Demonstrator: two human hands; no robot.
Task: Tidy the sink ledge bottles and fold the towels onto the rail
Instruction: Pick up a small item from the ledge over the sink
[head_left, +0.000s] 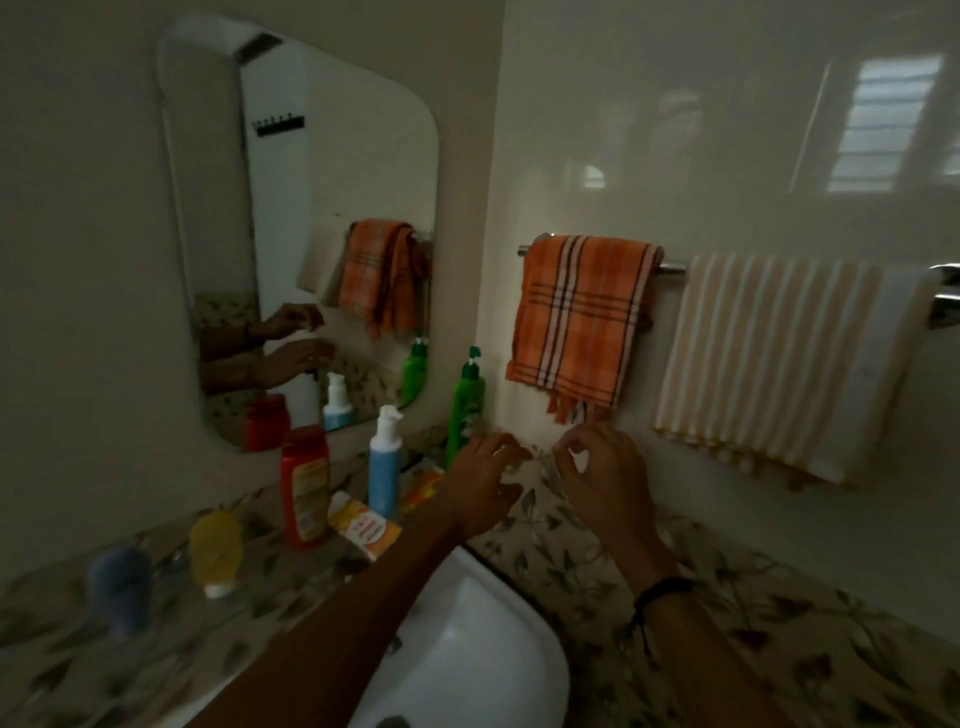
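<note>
Two towels hang folded over the rail (671, 267) on the right wall: an orange checked towel (576, 319) nearer the corner and a cream striped towel (779, 364) just beside it, further right. Along the leaf-patterned bench (597, 566) under the mirror (311, 208) stand a green pump bottle (465, 410) in the corner, a blue and white pump bottle (384, 462) and a red bottle (305, 486), all upright; a yellow bottle (214, 551) and a blurred blue thing (120, 584) sit further left. An orange and white packet (363, 530) lies flat between the red bottle and the sink (467, 665), and another orange packet (423, 486) lies behind it. Both hands hover near each other below the orange towel's fringe, the left hand (480, 486) with fingers loosely spread and gripping nothing, the right hand (605, 475) with fingertips pinched together; whether it pinches anything I cannot tell. A dark band (662, 590) circles the right wrist
</note>
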